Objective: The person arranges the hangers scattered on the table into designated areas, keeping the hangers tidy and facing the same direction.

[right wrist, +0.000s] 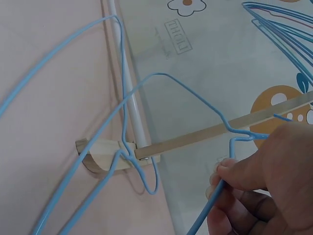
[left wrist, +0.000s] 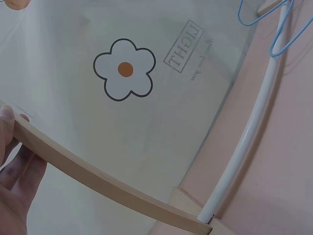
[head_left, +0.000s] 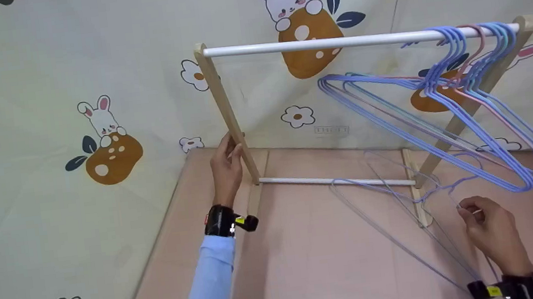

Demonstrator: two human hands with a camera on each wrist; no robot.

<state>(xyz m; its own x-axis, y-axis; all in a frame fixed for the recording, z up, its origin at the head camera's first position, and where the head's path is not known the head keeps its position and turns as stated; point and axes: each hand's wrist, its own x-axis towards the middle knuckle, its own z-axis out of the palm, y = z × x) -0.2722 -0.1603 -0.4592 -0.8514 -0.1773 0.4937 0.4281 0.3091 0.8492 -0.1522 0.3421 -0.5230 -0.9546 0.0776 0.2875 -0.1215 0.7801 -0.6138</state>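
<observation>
My left hand (head_left: 227,166) grips the left wooden upright (head_left: 221,99) of a small clothes rack, thumb on the near side and fingers behind it. Low at the right, my right hand (head_left: 494,231) pinches a thin blue wire hanger (right wrist: 193,92) between thumb and fingers, close below its neck. A second blue hanger (right wrist: 122,63) lies behind the held one in the right wrist view, its hook beside the rack's wooden foot (right wrist: 98,154). Several blue, pink and green hangers (head_left: 434,77) hang bunched at the right end of the white top rail (head_left: 314,43).
The rack stands on a pink surface (head_left: 328,253), near a pale wall (head_left: 136,59) printed with rabbits and flowers. A white lower bar (head_left: 300,181) joins its two feet. The right upright (head_left: 430,166) is partly covered by the hanging hangers.
</observation>
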